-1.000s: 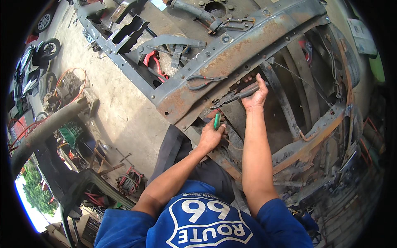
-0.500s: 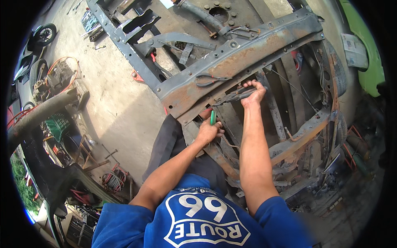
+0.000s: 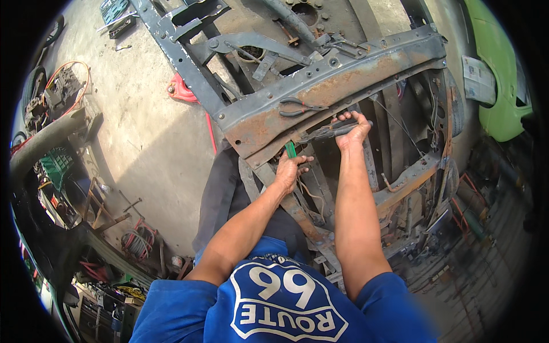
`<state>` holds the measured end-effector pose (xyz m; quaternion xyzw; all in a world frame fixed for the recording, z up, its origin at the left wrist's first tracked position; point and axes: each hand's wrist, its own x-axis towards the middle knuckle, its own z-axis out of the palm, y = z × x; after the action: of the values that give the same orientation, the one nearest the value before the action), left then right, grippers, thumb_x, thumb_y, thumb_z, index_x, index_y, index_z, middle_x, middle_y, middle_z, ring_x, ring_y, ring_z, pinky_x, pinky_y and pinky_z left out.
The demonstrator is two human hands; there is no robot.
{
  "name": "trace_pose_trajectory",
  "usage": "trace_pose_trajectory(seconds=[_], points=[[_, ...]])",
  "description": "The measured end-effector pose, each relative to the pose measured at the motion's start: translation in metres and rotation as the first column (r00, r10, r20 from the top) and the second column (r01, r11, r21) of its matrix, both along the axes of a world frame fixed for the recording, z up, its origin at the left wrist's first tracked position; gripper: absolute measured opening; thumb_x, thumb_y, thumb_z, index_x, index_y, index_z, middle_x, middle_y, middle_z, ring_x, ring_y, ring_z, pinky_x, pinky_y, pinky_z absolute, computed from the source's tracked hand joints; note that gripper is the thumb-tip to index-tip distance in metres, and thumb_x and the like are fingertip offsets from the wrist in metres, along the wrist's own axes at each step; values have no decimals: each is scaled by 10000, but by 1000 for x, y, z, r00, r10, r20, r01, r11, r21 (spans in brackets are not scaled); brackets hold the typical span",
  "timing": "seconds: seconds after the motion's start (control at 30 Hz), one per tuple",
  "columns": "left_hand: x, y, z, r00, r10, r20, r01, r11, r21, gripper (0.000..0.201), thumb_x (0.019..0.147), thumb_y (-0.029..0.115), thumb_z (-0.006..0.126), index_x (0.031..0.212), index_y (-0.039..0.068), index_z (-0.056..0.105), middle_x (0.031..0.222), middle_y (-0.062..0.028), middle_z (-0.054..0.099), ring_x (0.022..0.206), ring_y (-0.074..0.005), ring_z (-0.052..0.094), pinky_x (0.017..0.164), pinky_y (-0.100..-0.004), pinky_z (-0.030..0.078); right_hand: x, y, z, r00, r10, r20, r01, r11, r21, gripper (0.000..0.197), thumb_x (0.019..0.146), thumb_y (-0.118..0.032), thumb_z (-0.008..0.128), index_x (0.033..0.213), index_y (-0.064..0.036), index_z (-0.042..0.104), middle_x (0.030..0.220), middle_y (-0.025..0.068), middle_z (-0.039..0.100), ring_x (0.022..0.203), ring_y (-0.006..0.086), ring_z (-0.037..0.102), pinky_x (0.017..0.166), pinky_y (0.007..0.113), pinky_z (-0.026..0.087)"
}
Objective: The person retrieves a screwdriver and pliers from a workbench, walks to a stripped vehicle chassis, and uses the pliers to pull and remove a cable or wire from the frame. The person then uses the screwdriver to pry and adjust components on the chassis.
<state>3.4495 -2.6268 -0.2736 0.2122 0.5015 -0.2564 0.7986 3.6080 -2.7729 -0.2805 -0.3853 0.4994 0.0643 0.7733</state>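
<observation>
Green tool [image 3: 291, 150]: tip unclear; green car [image 3: 498, 124] cut off.

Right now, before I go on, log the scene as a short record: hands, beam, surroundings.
Left hand: holds a green object, kind unclear
Right hand: grips a dark pliers-like tool, its head toward the left hand
Beam: grey metal, rust-patched
On beam: pliers, handles spread
Left floor: red metal part
Far right: light-green car body
</observation>
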Motion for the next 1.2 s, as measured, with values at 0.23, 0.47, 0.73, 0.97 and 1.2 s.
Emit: trace_pose_trajectory(seconds=[0.23, 0.47, 0.73, 0.97, 1.2], points=[[-2, 8, -20, 996, -62, 71, 62, 998, 11, 273, 915, -4, 622, 1135, 46, 468, 1004, -92, 628, 982, -225, 697, 615, -297, 450, 4, 5, -15, 988, 67, 138, -69, 997, 15, 247, 843, -338, 715, 884, -137, 577, 834, 33, 572, 789, 194, 569, 784, 444, 510], [3, 9, -25, 982, -80, 169, 74, 996, 44, 157, 931, 74, 668, 1018, -6, 564, 929, -123, 670, 871, -190, 665, 580, -279, 427, 0, -12, -20, 981, 72, 179, -82, 995, 52, 164, 847, -251, 625, 850, -111, 541, 743, 16, 520, 672, 181, 511, 685, 405, 470], [13, 9, -26, 910, -365, 197, 311, 915, 259, 476, 840, 476, 813, 928, 31, 665, 784, -63, 665, 661, -121, 593, 563, -278, 420, 8, -2, -5, 999, 20, -30, -22, 998, -58, 107, 811, -203, 488, 770, -115, 441, 679, 32, 474, 599, 193, 460, 665, 421, 436], [20, 14, -12, 817, -572, 73, 490, 756, 433, 760, 756, 685, 776, 1016, -15, 638, 747, -115, 661, 694, -222, 623, 756, -348, 481, 25, 4, 6, 976, 18, -216, -53, 986, -155, 67, 826, -138, 411, 773, -100, 396, 665, 40, 430, 562, 189, 412, 619, 402, 412], [9, 19, 7, 888, -443, 124, 391, 869, 303, 790, 875, 455, 760, 1371, -91, 477, 846, -156, 673, 608, -191, 628, 629, -359, 511, 27, -8, -1, 970, 140, -197, -173, 972, -160, 128, 866, -197, 503, 815, -81, 485, 765, 59, 523, 724, 247, 542, 749, 474, 467]])
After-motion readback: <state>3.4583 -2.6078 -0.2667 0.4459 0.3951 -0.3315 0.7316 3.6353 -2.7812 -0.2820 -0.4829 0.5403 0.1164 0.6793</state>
